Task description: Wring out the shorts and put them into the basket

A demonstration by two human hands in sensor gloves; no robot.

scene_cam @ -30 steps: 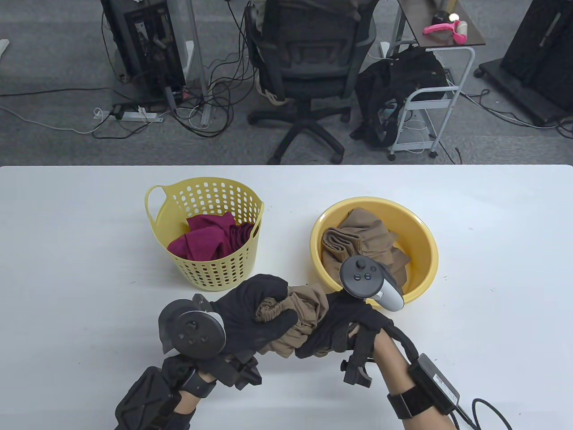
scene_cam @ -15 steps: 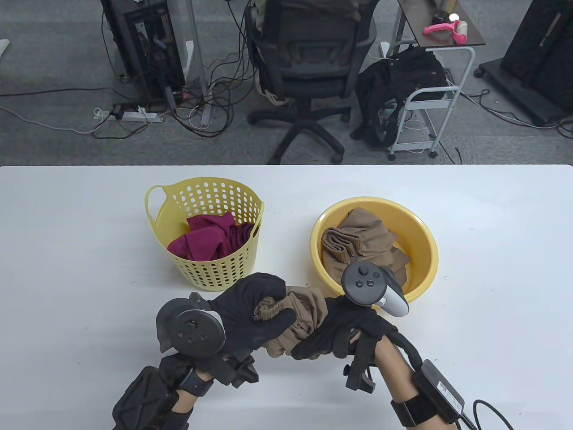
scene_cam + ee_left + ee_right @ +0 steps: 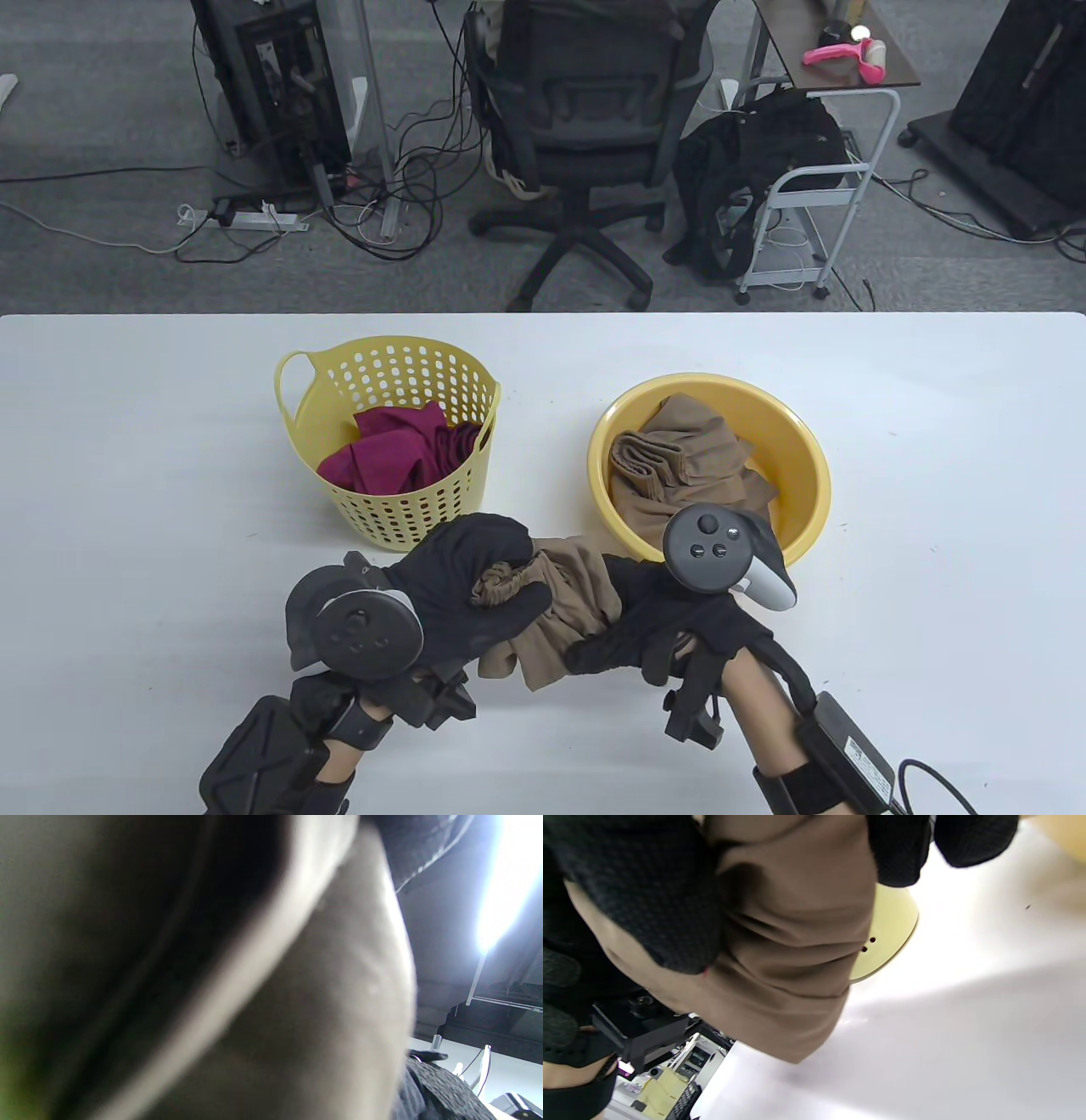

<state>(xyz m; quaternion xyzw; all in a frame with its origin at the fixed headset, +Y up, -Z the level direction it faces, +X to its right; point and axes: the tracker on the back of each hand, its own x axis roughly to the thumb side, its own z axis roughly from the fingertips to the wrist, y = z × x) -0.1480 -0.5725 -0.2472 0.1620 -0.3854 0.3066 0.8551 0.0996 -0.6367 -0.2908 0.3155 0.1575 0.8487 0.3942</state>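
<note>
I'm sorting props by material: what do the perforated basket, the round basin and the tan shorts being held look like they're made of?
Basket: probably moulded plastic, matte pale yellow, with regular punched holes and a looped handle.
Basin: probably plastic too, smooth deeper yellow with a slight sheen.
Shorts: thin tan woven or knit fabric, soft creases, gathered elastic-looking waistband; fibre unclear.

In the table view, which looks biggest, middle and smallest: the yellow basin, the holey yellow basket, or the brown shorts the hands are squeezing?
1. Yellow basin, widest.
2. Holey yellow basket, nearly as big.
3. Brown shorts, smallest, though the hands hide part of them.
</note>
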